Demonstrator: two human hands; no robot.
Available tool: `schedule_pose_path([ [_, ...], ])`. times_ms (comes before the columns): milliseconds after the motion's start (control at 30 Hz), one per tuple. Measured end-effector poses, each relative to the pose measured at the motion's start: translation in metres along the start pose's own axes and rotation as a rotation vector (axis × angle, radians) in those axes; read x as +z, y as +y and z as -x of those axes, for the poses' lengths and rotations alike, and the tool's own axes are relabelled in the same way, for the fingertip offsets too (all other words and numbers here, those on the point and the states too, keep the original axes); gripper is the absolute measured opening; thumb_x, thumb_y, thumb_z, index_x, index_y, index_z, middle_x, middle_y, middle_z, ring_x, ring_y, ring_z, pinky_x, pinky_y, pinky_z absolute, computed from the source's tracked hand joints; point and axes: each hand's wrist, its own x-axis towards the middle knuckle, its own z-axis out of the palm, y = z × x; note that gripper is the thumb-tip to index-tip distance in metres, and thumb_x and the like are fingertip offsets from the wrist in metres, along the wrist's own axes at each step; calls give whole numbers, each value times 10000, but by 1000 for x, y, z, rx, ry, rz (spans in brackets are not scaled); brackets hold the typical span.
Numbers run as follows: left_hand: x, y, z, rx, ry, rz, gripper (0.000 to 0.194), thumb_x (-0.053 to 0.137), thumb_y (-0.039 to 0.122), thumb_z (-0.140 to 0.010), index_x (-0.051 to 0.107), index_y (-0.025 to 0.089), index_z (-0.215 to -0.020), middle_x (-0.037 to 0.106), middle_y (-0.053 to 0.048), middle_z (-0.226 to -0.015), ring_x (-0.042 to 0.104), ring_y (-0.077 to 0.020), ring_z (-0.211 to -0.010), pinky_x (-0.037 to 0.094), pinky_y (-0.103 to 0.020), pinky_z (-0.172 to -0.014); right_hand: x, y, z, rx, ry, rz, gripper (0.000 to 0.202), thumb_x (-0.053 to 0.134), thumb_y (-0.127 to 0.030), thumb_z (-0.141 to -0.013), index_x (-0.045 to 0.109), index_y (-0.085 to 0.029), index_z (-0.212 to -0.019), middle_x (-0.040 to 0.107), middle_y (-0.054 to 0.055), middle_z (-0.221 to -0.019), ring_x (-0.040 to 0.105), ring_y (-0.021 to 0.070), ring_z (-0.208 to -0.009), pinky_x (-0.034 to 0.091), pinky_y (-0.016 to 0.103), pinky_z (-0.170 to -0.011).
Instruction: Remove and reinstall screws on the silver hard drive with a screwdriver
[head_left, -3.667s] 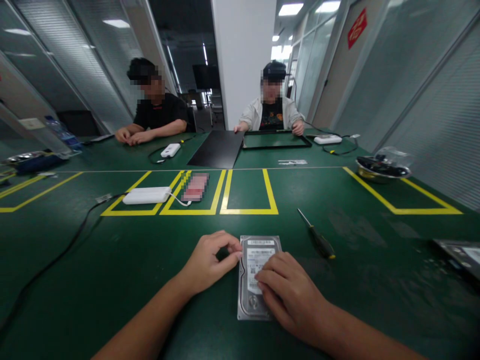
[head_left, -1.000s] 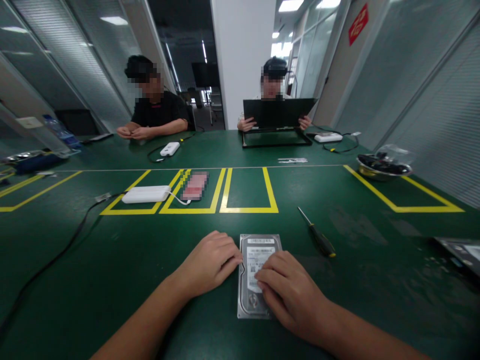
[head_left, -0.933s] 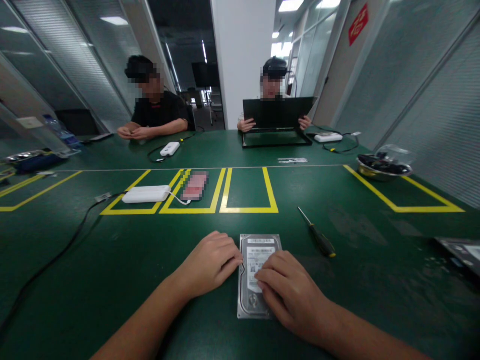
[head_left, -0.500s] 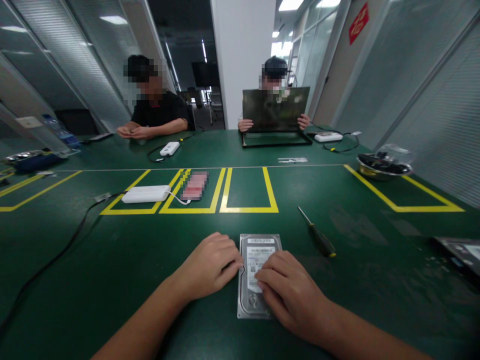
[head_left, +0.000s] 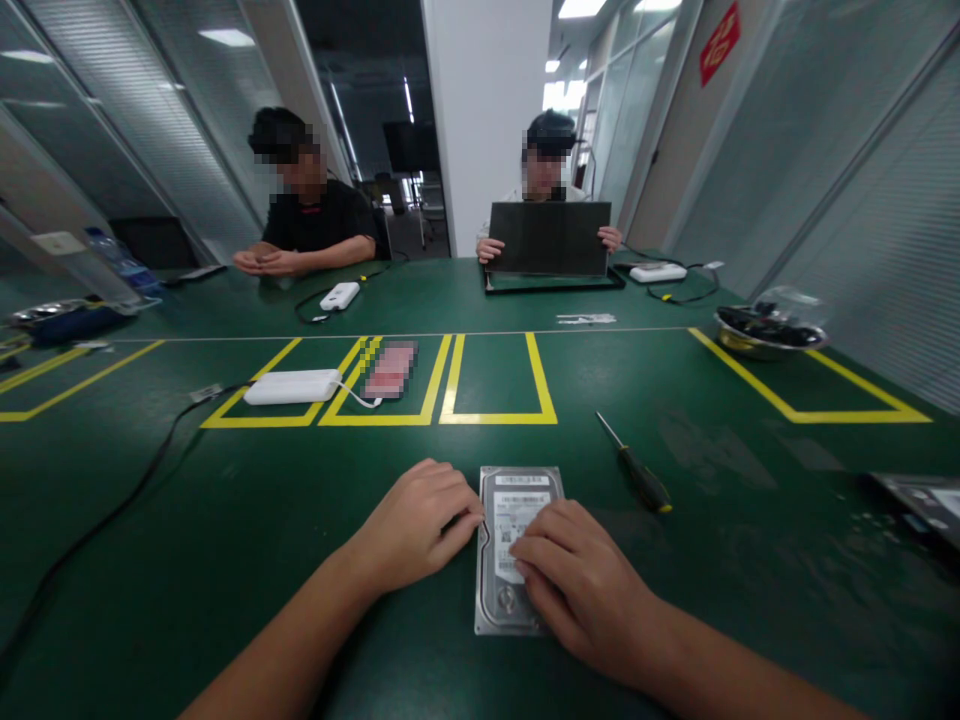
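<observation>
A silver hard drive [head_left: 506,598] with a white label lies flat on the green table [head_left: 300,520], in front of me. My left hand [head_left: 424,525] rests at its left edge, fingers curled, thumb and fingertips close together; whether they pinch anything is too small to tell. My right hand [head_left: 577,575] lies over the drive's right side with bent fingers, its fingertips on the label. Whatever is under the right palm is hidden. To the right of the drive lies a screwdriver [head_left: 637,470] with a black and yellow handle.
Beyond are yellow tape outlines [head_left: 499,420], a white power strip [head_left: 292,387], a pink phone [head_left: 390,370] and a metal bowl [head_left: 769,335]. A dark device [head_left: 922,510] lies far right. Across sit two people; one holds a dark panel [head_left: 551,238] above a black frame.
The person across has lowered and tilted the dark panel towards the frame. My left hand has shifted very slightly; my right hand and the drive look the same.
</observation>
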Motion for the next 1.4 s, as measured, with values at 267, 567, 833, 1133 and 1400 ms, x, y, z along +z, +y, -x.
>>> schedule_pose_path([
  [267,2,-2,0,-36,48,22,87,551,167,-888,614,181,-830,611,-5,-768,527,-172,-753,336,-329,-728,1,2,0,-7,1,3,171,437,-130,-959,603,-140,-1001,548,67,-925,446,194,-867,336,357,-787],
  [567,2,2,0,38,1,130,83,573,164,-872,636,185,-823,638,-3,-756,553,-164,-742,363,-326,-733,1,1,0,-7,1,8,184,434,-131,-956,610,-144,-1008,551,68,-916,450,195,-859,337,357,-783],
  [833,0,4,-1,52,-6,160,92,578,146,-847,639,186,-790,640,1,-729,565,-158,-720,377,-321,-730,0,1,0,-9,6,8,180,441,-124,-953,612,-146,-1006,549,65,-908,447,194,-852,334,353,-774],
  [1133,1,2,0,41,-41,195,94,579,170,-872,644,186,-806,651,-4,-760,571,-162,-753,383,-319,-755,1,2,0,0,-10,8,176,454,-124,-944,613,-149,-1016,550,64,-922,449,197,-866,337,358,-788],
  [1400,1,0,0,18,-42,260,71,613,156,-846,654,185,-796,659,3,-764,578,-155,-747,394,-308,-764,0,2,0,-8,2,14,179,445,-123,-948,614,-146,-1001,552,66,-912,452,195,-854,332,353,-775],
])
